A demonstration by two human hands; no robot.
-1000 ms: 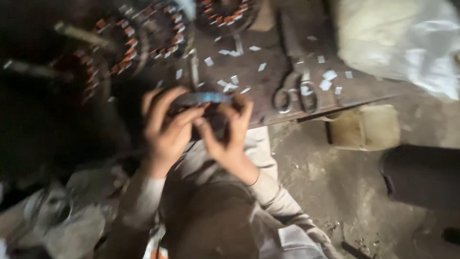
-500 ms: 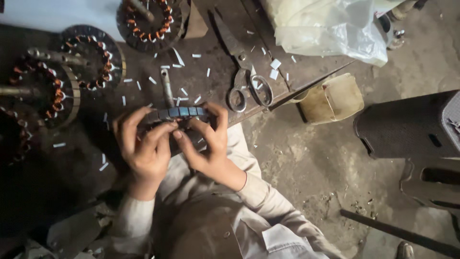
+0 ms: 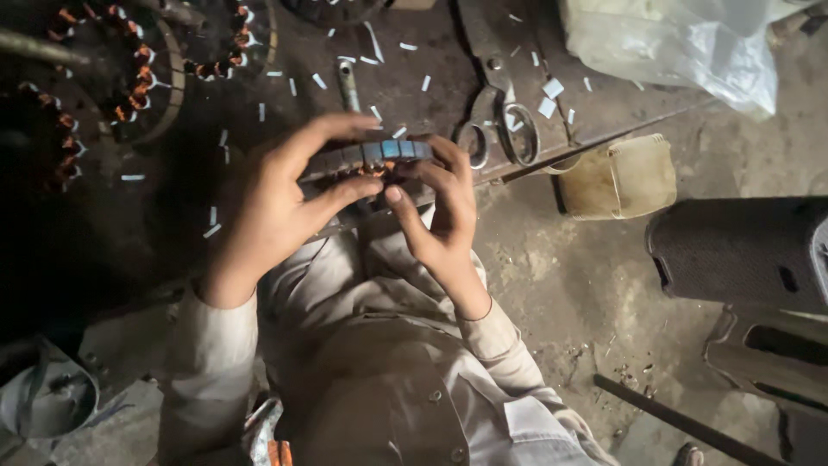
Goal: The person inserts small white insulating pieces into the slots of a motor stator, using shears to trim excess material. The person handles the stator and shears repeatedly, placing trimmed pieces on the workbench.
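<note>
Both hands pinch 1 ring-shaped stator core (image 3: 369,155), held edge-on just above the lap at the near edge of the worktop (image 3: 172,216). The left hand (image 3: 276,211) wraps it from 9 o'clock, fingers curled over the top rim and thumb pressing up from below. The right hand (image 3: 440,211) closes on it from 3 o'clock, its fingertips (image 3: 393,195) tucked under at the slots. Best handled, I'd judge, with the left grip steady as the clamp while the right works 1 slot at a time, keeping the ring level so nothing slips out.

The core shows a grey segmented rim with a bluish sheen, and copper-orange winding peeks out beneath.

Out at 1 o'clock lie scissors (image 3: 496,121); white paper slips (image 3: 552,88) scatter across the worktop; wound stators (image 3: 129,78) sit at 10 o'clock.
</note>
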